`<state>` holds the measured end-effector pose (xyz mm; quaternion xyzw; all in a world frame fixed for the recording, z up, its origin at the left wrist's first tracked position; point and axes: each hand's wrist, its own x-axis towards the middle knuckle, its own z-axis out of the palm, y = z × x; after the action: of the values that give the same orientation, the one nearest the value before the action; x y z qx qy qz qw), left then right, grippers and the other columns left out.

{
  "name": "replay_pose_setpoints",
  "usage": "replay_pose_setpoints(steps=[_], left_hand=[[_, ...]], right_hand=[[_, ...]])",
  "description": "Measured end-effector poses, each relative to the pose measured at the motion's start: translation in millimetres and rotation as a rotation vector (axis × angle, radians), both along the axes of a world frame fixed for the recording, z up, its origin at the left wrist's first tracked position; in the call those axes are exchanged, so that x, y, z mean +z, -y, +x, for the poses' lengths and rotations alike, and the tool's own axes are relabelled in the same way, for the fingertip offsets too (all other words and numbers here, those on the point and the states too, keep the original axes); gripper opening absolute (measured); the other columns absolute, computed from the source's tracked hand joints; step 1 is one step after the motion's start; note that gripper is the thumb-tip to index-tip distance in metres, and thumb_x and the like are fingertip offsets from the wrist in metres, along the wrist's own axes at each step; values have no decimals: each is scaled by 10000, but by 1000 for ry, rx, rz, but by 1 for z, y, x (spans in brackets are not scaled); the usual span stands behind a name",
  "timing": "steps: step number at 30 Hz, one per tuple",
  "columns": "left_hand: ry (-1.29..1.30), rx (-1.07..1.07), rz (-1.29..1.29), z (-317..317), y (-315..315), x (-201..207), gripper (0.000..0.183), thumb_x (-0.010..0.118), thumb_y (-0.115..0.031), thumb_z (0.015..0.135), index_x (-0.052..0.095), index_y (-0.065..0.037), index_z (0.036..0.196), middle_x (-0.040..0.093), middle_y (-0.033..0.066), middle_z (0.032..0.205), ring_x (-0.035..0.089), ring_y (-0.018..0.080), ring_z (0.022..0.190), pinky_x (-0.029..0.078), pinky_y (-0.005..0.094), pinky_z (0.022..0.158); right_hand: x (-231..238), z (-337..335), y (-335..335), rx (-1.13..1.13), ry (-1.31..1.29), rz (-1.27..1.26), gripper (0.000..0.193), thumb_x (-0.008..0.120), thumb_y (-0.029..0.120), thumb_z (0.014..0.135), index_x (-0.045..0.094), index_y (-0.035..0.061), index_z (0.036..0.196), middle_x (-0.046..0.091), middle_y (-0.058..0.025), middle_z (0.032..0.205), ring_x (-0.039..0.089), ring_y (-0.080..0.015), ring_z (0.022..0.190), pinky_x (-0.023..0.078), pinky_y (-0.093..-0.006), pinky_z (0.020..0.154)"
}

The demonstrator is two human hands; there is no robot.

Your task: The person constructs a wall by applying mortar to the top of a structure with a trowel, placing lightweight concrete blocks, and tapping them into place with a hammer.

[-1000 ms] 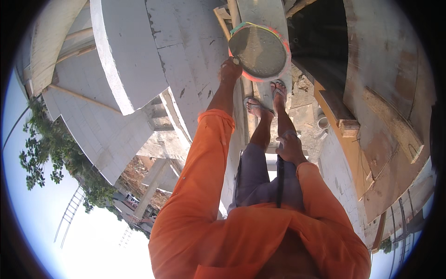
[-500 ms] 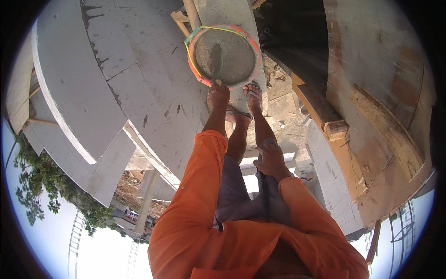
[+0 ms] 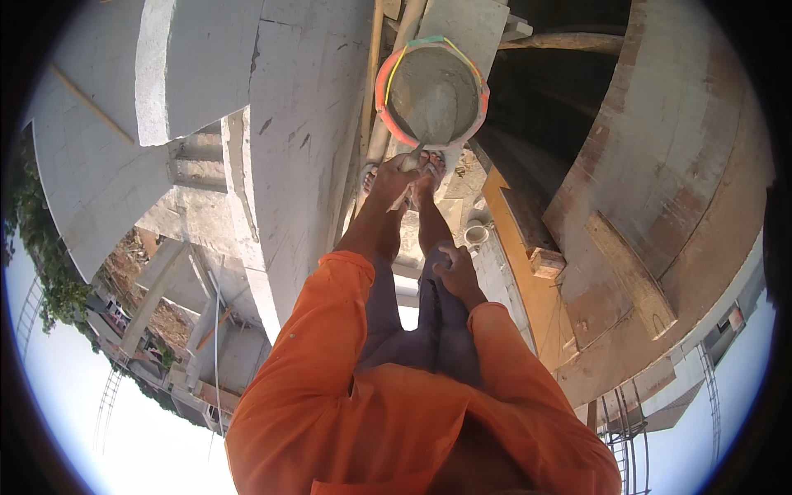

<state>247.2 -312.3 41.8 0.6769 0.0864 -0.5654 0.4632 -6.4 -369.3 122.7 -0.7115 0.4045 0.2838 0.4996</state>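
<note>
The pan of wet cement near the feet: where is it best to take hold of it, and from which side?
Probably grip the pan by its coloured rim, at two opposite sides, from above. It is round, shallow and open, full of grey mix, so level hands would avoid spilling. The left hand is already at the near edge; the right hand rests on the thigh.

Left hand [image 3: 394, 177]: closing around a tool handle [image 3: 410, 162], whose far end is lying in the mortar inside the pan [image 3: 431, 92], just beyond the fingers. Sandalled feet [image 3: 429, 169] are standing just right of those fingers, below the pan. Right hand [image 3: 456, 272]: resting on the thigh [image 3: 429, 318], fingers spread, nearer the body. Concrete wall [image 3: 297, 124] is running left of both hands; wooden formwork [image 3: 610, 256] is lying well right.
</note>
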Motion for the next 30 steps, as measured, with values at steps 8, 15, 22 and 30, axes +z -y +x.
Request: replay_pose_setpoints(steps=[8, 15, 22, 30], left_hand=[[297, 166, 145, 52, -148, 152, 459, 685, -197, 728, 631, -14, 1146, 668, 126, 813, 595, 177, 614, 477, 324, 601], [543, 284, 512, 61, -272, 174, 416, 693, -337, 713, 677, -59, 1022, 684, 155, 847, 655, 277, 795, 509, 382, 712], [615, 86, 960, 2, -337, 184, 359, 644, -310, 772, 597, -196, 1109, 660, 128, 1018, 625, 339, 995, 498, 451, 830], [498, 162, 1245, -117, -418, 190, 271, 586, -231, 804, 600, -130, 1055, 642, 143, 998, 586, 341, 1045, 485, 453, 872]], right_hand=[[58, -33, 48, 159, -87, -34, 430, 655, 231, 794, 591, -7, 1146, 504, -201, 1040, 535, -307, 946, 446, -375, 849], [97, -23, 97, 349, -49, -143, 343, 638, 186, 806, 615, -5, 1090, 551, -221, 1160, 524, -333, 1051, 424, -407, 899], [120, -9, 112, 599, 43, -274, 216, 576, 210, 802, 706, 82, 916, 600, -170, 1124, 509, -355, 1068, 422, -419, 914], [164, 47, 69, 457, -32, -185, 432, 597, 214, 803, 583, -58, 1139, 601, -191, 1060, 593, -297, 947, 477, -360, 820]])
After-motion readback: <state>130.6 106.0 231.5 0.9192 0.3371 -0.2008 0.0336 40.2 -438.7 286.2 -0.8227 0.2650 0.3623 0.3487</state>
